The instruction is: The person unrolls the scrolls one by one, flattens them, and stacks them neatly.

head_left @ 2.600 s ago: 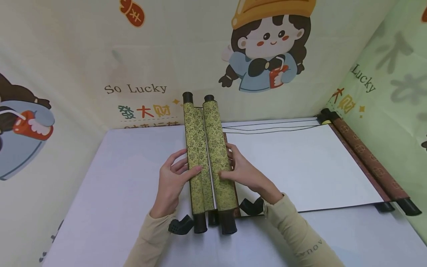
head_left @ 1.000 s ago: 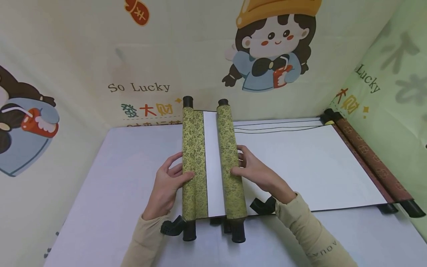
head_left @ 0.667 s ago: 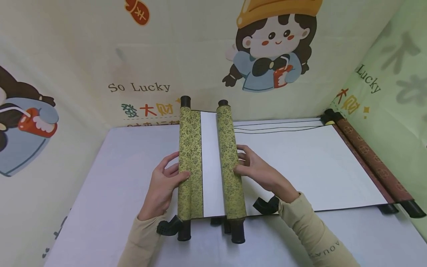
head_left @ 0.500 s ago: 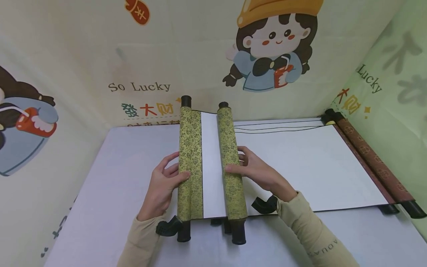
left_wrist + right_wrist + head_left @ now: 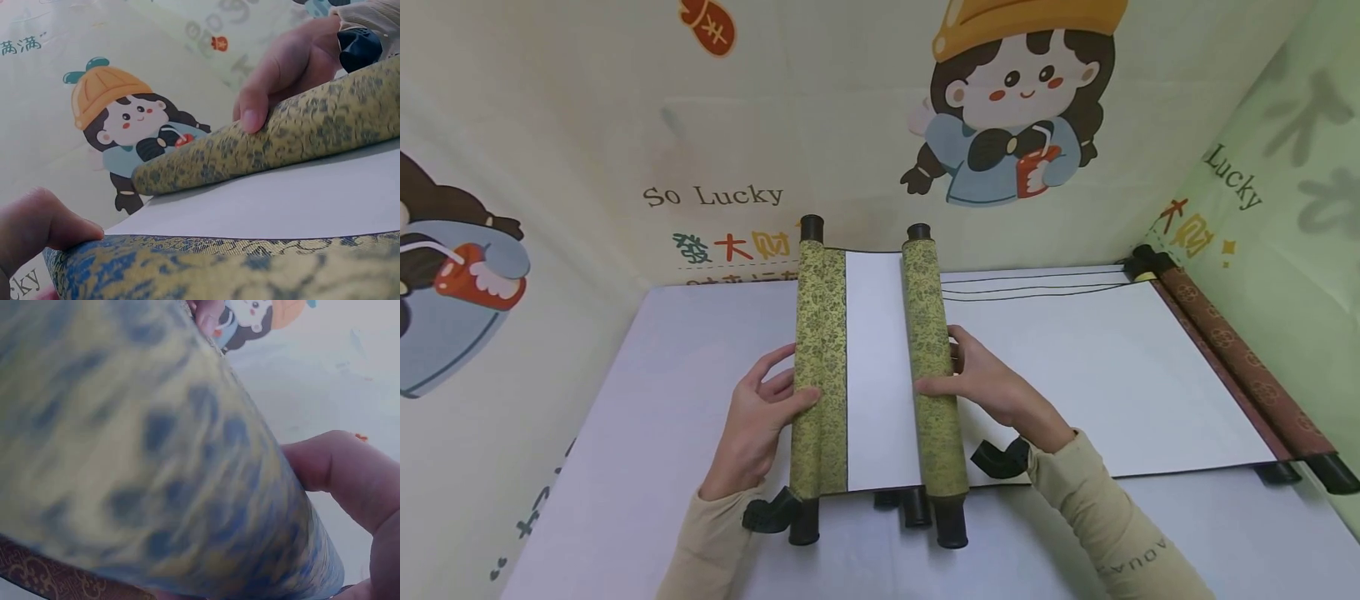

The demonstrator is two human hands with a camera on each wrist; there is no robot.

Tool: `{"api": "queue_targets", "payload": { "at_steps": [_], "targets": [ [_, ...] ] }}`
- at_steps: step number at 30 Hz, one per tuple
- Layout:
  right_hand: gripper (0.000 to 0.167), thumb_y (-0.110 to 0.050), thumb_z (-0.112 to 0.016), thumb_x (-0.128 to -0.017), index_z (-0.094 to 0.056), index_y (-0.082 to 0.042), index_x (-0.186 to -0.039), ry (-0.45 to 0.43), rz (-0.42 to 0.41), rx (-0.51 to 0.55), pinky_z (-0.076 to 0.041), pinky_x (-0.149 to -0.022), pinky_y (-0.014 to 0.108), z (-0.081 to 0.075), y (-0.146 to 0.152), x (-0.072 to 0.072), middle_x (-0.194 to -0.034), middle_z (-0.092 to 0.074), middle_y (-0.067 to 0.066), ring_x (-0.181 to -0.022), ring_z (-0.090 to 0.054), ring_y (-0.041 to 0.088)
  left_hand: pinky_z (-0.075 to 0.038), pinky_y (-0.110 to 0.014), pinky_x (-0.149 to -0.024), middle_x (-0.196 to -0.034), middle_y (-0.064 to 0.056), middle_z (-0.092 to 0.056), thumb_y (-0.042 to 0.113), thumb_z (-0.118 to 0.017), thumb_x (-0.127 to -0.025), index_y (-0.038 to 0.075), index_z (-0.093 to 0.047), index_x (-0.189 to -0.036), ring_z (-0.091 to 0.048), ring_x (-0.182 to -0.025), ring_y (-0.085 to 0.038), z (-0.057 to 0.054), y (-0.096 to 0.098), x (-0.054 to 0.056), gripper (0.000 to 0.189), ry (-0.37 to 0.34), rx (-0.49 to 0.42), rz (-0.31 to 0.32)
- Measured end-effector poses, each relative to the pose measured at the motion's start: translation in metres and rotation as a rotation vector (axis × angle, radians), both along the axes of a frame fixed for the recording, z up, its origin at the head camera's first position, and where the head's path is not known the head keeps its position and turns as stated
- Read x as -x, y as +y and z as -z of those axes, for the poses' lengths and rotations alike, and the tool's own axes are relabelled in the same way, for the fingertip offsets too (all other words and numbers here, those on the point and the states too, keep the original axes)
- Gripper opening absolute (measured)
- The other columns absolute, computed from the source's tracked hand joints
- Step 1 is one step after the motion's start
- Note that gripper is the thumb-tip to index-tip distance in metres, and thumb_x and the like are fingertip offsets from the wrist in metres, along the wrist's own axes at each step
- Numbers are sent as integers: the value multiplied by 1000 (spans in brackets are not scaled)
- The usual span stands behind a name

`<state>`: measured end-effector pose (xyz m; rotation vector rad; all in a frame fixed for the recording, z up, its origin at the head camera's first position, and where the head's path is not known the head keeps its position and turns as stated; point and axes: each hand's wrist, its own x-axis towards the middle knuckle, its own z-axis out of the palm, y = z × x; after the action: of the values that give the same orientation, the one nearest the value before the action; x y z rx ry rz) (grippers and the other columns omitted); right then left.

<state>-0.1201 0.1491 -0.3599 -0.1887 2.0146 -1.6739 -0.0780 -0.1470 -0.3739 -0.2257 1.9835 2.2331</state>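
A hanging scroll point(image 5: 937, 333) with yellow-green patterned brocade and black rod ends is partly unrolled, showing a strip of white paper point(image 5: 883, 375). My left hand point(image 5: 748, 429) grips its left rod, thumb on top and fingers curled behind. On the right, my right hand point(image 5: 1000, 392) holds the thicker roll the same way. The left wrist view shows the brocade roll point(image 5: 275, 144) with the right thumb on it and the left thumb on the near edge. Brocade point(image 5: 156, 456), blurred, fills much of the right wrist view. Fingertips behind the rolls are partly hidden.
Under and right of it lies another unrolled scroll point(image 5: 1097, 375) with white paper. Its red-brown roll point(image 5: 1247, 358) rests at the table's right side, with thin black cords along the back. The white table point(image 5: 685, 400) meets a cartoon-printed cloth backdrop point(image 5: 835, 100).
The two brocade rolls, nearly together at first, have moved apart, left and right. The white paper strip between them has widened. Both hands keep hold.
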Motion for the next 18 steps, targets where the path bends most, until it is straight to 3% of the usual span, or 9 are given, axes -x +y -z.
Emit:
{"api": "queue_targets", "payload": {
  "at_steps": [4, 13, 18],
  "targets": [
    [85, -12, -72, -87, -16, -3, -151, 9, -1, 6, -41, -106, 51, -1, 3, 1, -140, -43, 27, -124, -51, 37, -57, -34, -85, -134, -23, -58, -5, -74, -83, 14, -41, -148, -67, -109, -20, 2, -4, -1, 75, 1, 8, -3],
    [91, -13, -72, -89, -9, -3, -154, 8, -10, -5, -39, -107, 53, -5, 7, 1, -145, -39, 28, -129, -47, 39, -58, -34, -85, -133, -21, -58, -5, -74, -82, 15, -41, -147, -68, -109, -20, 2, -11, -2, 75, -9, 3, -12],
    [97, -16, -72, -89, -3, -4, -156, 8, -6, -38, -29, -115, 59, -3, 12, 1, -158, -20, 29, -146, -24, 43, -58, -32, -83, -132, -21, -60, -6, -74, -82, 14, -42, -147, -69, -106, -19, 2, -14, -4, 75, -10, 5, -23]
  ]
}}
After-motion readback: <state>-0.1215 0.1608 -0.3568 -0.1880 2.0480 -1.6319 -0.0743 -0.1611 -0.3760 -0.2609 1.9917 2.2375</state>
